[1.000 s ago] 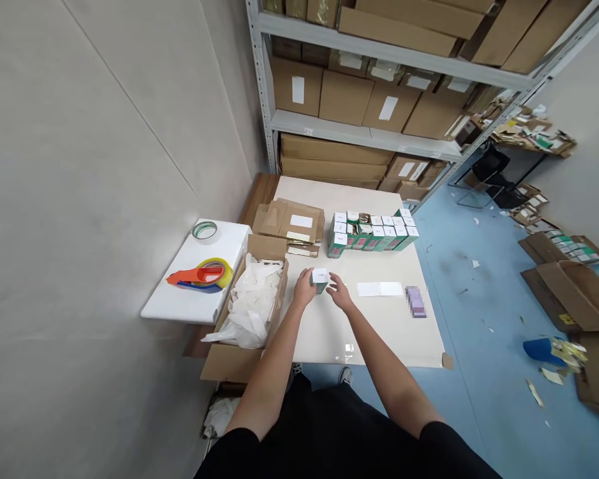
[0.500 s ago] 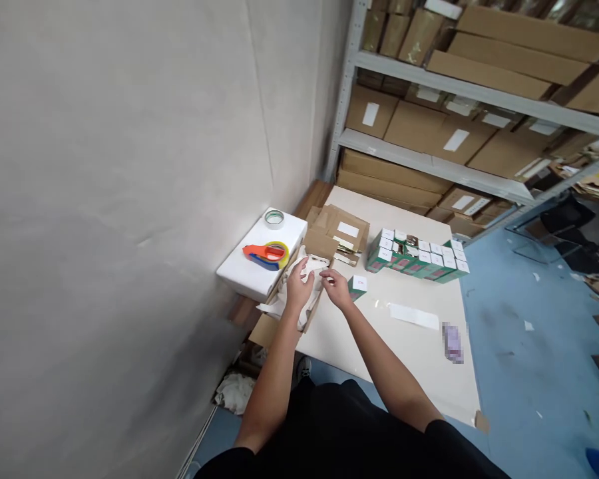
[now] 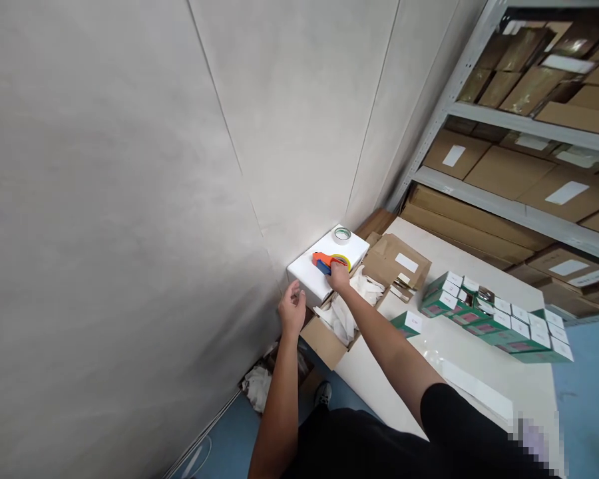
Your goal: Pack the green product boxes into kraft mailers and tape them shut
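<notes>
Since the earlier frame, both hands swing left off the carton (image 3: pixel 324 341): the right hand (image 3: pixel 338 275) is at the dispenser (image 3: pixel 324 259), the left hand (image 3: pixel 292 309) just beside the near end of the block (image 3: pixel 307 271). The dispenser lies on top of the block. The right hand curls over its near side, but the fingertips are hidden, so I cannot tell how firmly they close. The left hand is loosely curled, thumb apart, holding nothing visible.

A shallow grasp at one end could let the dispenser twist or drop if lifted. Carried low over the carton, it might snag the bulging white wrapping (image 3: pixel 343 320). A careless sideways push could knock the tape ring (image 3: pixel 339 241) or shift the apparently unbraced block.
</notes>
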